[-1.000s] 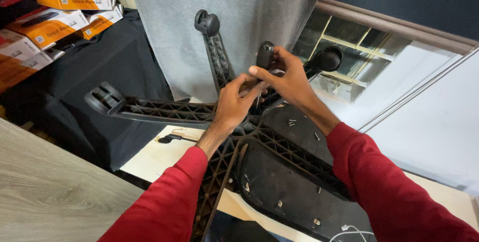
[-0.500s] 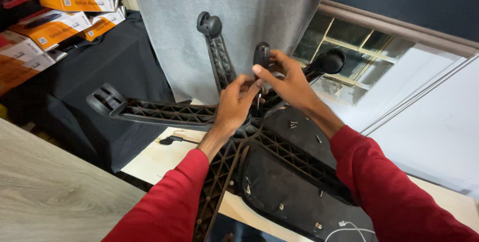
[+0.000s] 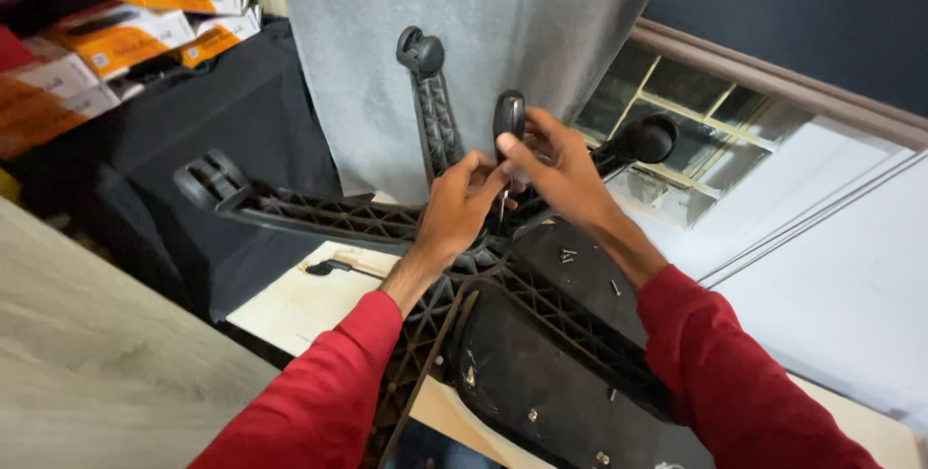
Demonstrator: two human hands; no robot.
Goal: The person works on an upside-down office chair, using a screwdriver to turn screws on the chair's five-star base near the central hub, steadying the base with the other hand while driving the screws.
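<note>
Evenly lit, moderately bright, soft indoor light with no hard glare. Darkest over the black chair base (image 3: 387, 222) and the black cloth (image 3: 193, 131) at left, detail there nearly lost. Only faint, diffuse shadows under the red sleeves (image 3: 319, 401). Sharp enough at centre, slight softness on the orange boxes (image 3: 126, 39). Mild wide-angle stretch toward the edges, lines leaning.

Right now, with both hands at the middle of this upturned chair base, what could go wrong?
The left hand sits among the ribbed spokes of the black chair base, so fingers could get pinched. The right hand grips a black-handled tool pointed at the hub; it might slip toward the left hand.
</note>
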